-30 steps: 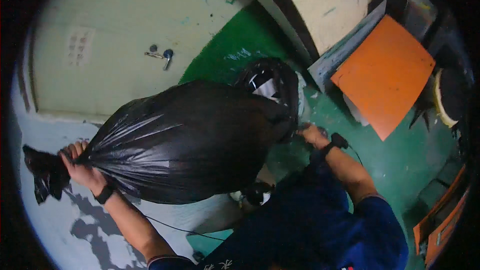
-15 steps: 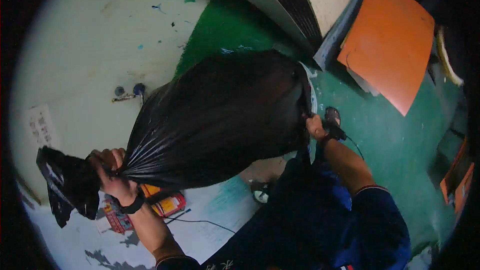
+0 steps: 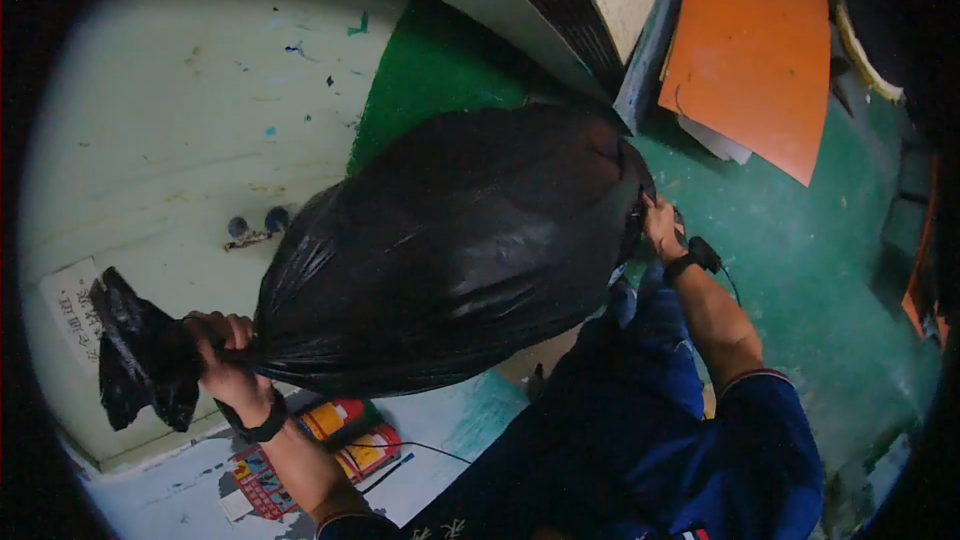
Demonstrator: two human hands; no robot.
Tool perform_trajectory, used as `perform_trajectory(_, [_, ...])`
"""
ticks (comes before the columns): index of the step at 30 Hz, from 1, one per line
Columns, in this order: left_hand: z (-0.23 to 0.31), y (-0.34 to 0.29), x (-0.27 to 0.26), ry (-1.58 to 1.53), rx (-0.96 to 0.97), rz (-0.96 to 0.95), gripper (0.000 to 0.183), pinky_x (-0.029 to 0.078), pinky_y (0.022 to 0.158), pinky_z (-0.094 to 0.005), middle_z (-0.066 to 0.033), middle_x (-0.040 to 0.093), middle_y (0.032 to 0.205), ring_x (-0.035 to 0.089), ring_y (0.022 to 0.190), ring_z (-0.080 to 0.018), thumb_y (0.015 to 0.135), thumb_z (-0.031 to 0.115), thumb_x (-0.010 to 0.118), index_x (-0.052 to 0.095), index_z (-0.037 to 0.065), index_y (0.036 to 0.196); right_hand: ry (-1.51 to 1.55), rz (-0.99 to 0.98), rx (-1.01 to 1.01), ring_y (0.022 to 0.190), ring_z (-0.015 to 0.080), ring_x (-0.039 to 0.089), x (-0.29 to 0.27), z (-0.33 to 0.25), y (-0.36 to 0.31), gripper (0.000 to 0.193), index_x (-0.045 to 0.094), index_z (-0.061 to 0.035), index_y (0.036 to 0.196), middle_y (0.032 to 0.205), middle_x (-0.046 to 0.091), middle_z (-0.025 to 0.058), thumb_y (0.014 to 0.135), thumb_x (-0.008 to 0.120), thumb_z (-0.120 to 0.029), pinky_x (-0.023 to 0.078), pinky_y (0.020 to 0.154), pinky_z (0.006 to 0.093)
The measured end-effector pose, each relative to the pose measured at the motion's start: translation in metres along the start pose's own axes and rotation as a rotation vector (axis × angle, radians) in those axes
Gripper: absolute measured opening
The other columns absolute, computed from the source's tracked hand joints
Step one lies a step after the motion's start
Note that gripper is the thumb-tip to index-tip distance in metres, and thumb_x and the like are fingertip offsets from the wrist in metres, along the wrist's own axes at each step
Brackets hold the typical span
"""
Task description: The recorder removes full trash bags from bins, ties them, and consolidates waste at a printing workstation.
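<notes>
A large, full black garbage bag (image 3: 440, 240) stretches across the middle of the view, lying on its side in my grip. My left hand (image 3: 228, 360) is closed around its gathered neck, and the loose end of the plastic fans out to the left past my fist. At the other end, my right hand (image 3: 660, 225) pinches a bunched fold of the bag's right edge. Dark bands circle both wrists. What the bag contains is hidden.
A pale door (image 3: 200, 110) with a dark handle stands left. Orange sheets (image 3: 750, 50) lean at the upper right over the green floor (image 3: 770, 250). Below the bag are red and yellow packages (image 3: 345, 430) and a thin cable (image 3: 430, 447). A pale curved panel (image 3: 480, 0) rises behind.
The bag's right end has shifted slightly right and up with my right hand. The orange sheets and the curved panel now appear further left and higher. Both hands keep their hold.
</notes>
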State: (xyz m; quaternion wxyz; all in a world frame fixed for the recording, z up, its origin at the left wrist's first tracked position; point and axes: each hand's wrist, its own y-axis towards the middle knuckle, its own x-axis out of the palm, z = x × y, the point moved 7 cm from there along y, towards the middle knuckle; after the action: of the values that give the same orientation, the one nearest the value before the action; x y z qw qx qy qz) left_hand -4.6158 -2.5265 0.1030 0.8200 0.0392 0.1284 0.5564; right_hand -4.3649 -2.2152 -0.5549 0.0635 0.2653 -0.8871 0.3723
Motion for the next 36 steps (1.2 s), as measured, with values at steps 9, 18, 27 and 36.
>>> perform_trajectory(9, [-0.041, -0.01, 0.006, 0.006, -0.158, 0.4, 0.015, 0.025, 0.051, -0.0278, 0.0021, 0.033, 0.061, 0.029, 0.053, -0.0109, 0.092, 0.02, 0.056, 0.05, 0.011, 0.082, -0.423, -0.003, -0.066, 0.052, 0.0144, 0.045, 0.015, -0.021, -0.038, 0.015, 0.061, -0.0006, 0.088, 0.063, 0.054, 0.0034, 0.089, 0.054, -0.014, 0.039, 0.05, 0.034])
perform_trajectory(18, [-0.194, 0.027, 0.089, -0.145, -0.382, 0.223, 0.011, 0.041, 0.058, -0.0293, -0.0005, 0.052, 0.073, 0.047, 0.062, -0.0124, 0.089, 0.016, 0.062, 0.056, 0.006, 0.091, -0.574, -0.167, -0.305, 0.065, 0.0328, 0.056, 0.044, -0.036, -0.069, 0.027, 0.059, 0.0071, 0.091, 0.073, 0.059, 0.0242, 0.092, 0.053, -0.019, 0.043, 0.065, 0.0408])
perform_trajectory(27, [-0.313, -0.035, 0.156, 0.678, -0.018, -0.477, 0.056, 0.043, 0.097, -0.0371, -0.0103, 0.06, 0.121, 0.056, 0.112, -0.0263, 0.069, 0.019, 0.079, 0.057, 0.0, 0.117, -0.755, -0.326, -0.3, 0.067, 0.0132, 0.047, 0.053, -0.02, -0.068, 0.023, 0.058, 0.0064, 0.09, 0.068, 0.057, 0.0075, 0.094, 0.049, -0.015, 0.041, 0.059, 0.0333])
perform_trajectory(36, [-0.464, -0.119, 0.182, 0.801, 0.035, -0.523, 0.071, 0.042, 0.097, -0.0395, -0.019, 0.054, 0.126, 0.051, 0.114, -0.0369, 0.065, 0.028, 0.075, 0.049, 0.007, 0.128, -0.583, -0.443, -0.351, 0.079, 0.0241, 0.057, 0.061, -0.018, -0.079, 0.024, 0.056, 0.0088, 0.099, 0.084, 0.061, 0.0186, 0.09, 0.045, -0.011, 0.046, 0.076, 0.0361])
